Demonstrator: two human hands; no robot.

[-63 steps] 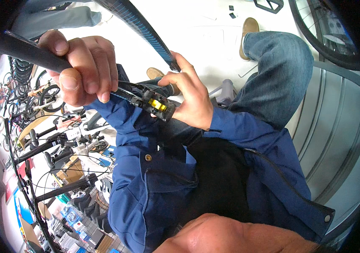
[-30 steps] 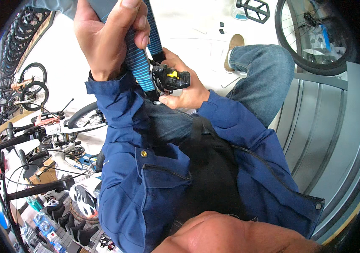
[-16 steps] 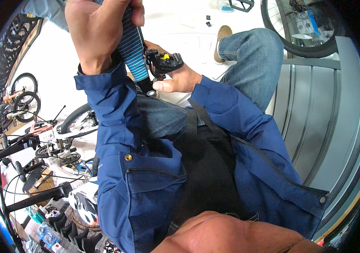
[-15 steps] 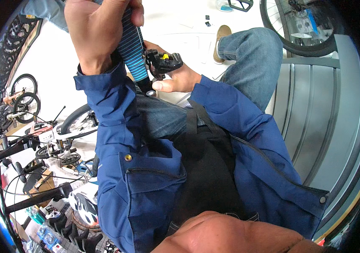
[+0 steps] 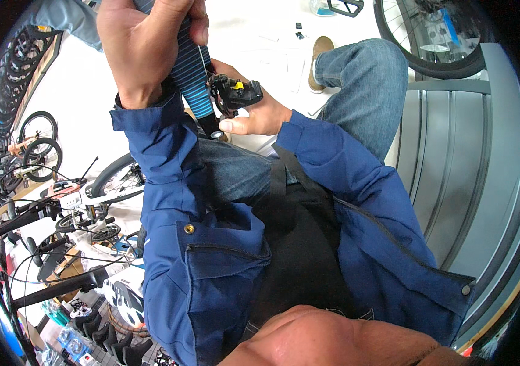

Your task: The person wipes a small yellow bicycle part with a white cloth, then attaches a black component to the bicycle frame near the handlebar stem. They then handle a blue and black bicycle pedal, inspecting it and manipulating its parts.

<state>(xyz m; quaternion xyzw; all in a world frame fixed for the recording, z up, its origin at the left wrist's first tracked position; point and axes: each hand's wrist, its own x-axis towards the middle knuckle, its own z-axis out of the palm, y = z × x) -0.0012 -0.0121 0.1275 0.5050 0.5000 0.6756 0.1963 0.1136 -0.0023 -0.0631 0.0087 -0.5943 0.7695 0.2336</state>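
At the upper left is my left hand (image 5: 141, 52), its fingers curled closed and partly cut off by the top edge. From its fingertips a thin silver cable or rod (image 5: 203, 61) runs down to a black bicycle brake caliper (image 5: 235, 94) with a yellow piece in it. My right hand (image 5: 260, 116) cradles the caliper from behind and below, thumb in front. Behind both hands slants a dark tube with blue stripes (image 5: 193, 79), black at its lower end, where a small round metal part (image 5: 217, 136) shows near my right thumb.
My jeans-clad knee (image 5: 363, 79) is bent at the right, beside a grey slatted surface (image 5: 443, 165). A bicycle wheel (image 5: 394, 49) stands at the upper right. Several bicycles (image 5: 101, 189), a white helmet (image 5: 126, 299) and boxed goods crowd the left. Small black pieces (image 5: 299, 30) lie on the pale floor.
My left hand has shifted slightly right and down. The caliper and my right hand stay almost in place; the bicycles at the left sit slightly further right in the picture.
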